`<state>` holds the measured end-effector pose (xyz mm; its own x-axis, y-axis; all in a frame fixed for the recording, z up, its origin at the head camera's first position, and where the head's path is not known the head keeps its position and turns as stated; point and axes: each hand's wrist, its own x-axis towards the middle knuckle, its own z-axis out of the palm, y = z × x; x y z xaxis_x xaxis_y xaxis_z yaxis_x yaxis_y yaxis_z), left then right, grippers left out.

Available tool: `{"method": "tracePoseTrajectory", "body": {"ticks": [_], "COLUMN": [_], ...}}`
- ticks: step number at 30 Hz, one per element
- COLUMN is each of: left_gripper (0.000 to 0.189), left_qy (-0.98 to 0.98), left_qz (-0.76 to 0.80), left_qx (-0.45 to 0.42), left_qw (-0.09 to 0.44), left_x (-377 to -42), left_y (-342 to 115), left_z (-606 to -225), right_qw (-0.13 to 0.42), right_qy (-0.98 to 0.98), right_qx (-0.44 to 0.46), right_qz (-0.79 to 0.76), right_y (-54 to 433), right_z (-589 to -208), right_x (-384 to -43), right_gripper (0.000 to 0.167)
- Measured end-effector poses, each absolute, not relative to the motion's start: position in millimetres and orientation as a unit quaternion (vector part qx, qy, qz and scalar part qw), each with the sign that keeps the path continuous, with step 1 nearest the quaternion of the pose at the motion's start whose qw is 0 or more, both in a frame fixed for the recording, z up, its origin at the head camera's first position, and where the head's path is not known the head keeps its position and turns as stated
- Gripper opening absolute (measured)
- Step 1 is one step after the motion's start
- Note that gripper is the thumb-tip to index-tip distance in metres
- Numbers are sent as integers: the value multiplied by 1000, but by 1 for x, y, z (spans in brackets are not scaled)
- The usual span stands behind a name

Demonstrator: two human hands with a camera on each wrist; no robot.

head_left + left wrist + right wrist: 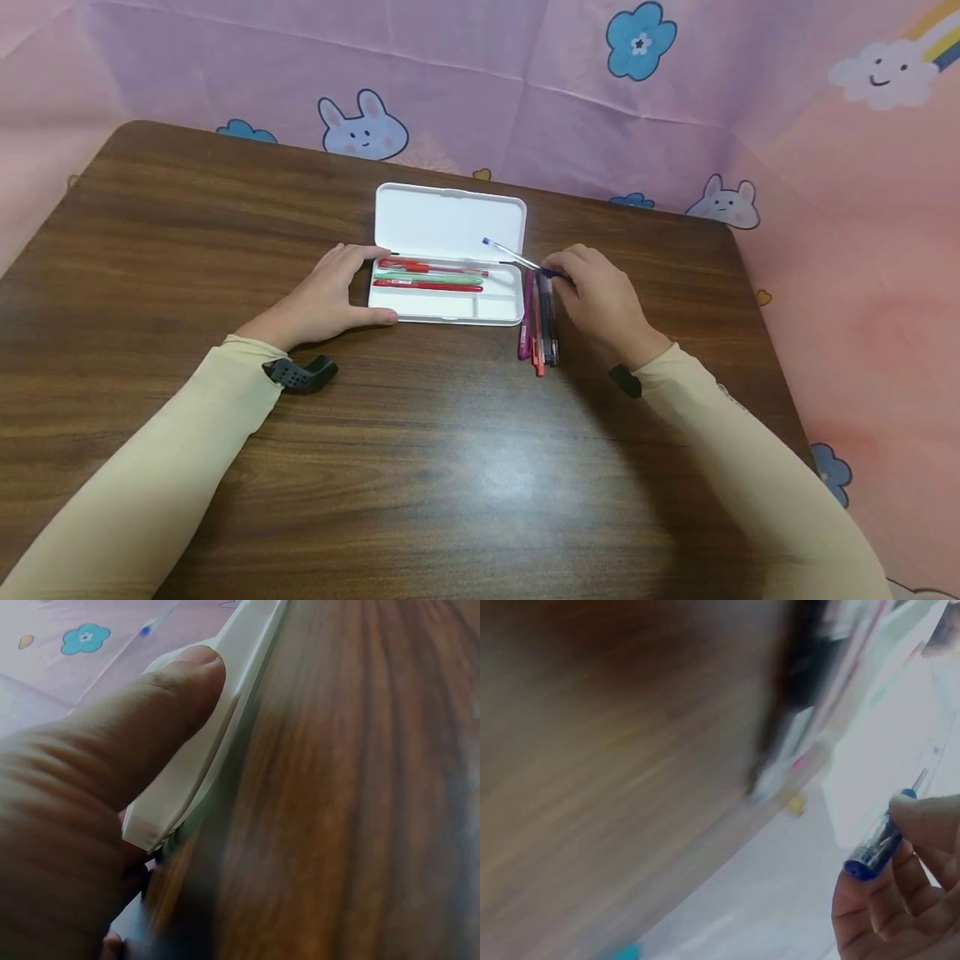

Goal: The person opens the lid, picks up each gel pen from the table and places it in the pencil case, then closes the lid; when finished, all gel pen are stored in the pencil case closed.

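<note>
A white pencil case [435,312] lies with its lid [450,218] folded back. My left hand [322,298] grips the case's left end, its thumb [176,690] along the near wall and the index finger at the hinge side. Inside lie a red pen [427,286], a green pen [450,279] and an orange-red pen [408,266]. Between thumb and fingers my right hand [600,296] pinches a clear pen with blue ends [510,252]; it slants up over the case's right end. In the right wrist view the blue-ended pen [877,844] sticks out past the thumb.
Several pens lie side by side right of the case, among them a purple pen [525,321] and a black pen [547,321]. The brown wooden table [420,467] ends at a pink cartoon-print cloth [465,92] behind and to the right.
</note>
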<state>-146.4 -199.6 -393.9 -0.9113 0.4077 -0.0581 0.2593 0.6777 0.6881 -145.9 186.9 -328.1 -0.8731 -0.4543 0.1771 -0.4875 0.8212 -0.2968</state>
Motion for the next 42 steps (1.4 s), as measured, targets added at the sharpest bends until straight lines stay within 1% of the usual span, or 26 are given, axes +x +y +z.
{"method": "tracePoseTrajectory", "body": {"ticks": [8,12,16,22,26,36,42], "left_gripper": [98,99,100,99,99,98,96], "left_qy": [910,909,910,909,909,909,908], "left_qz": [354,356,356,358,361,357,359], "left_qx": [196,197,190,190,187,188,190], "left_qw": [92,90,95,95,97,100,101], "left_x": [-148,-148,-148,-149,-150,-148,-146], "left_y": [-200,-200,-198,-199,-200,-199,-198], "left_z": [-395,-395,-394,-394,-395,-392,-388], "right_qw": [20,2,-20,-60,-74,-75,-45], "right_qy": [-928,-923,-923,-923,-924,-923,-929], "right_qx": [349,368,369,367,364,365,346], "right_qz": [129,117,110,96,96,93,123], "right_y": [116,94,83,76,74,81,109], "right_z": [-328,-331,-332,-337,-339,-336,-323], "right_x": [-164,-169,-172,-175,-177,-178,-171], "right_gripper": [16,18,19,22,23,26,26]}}
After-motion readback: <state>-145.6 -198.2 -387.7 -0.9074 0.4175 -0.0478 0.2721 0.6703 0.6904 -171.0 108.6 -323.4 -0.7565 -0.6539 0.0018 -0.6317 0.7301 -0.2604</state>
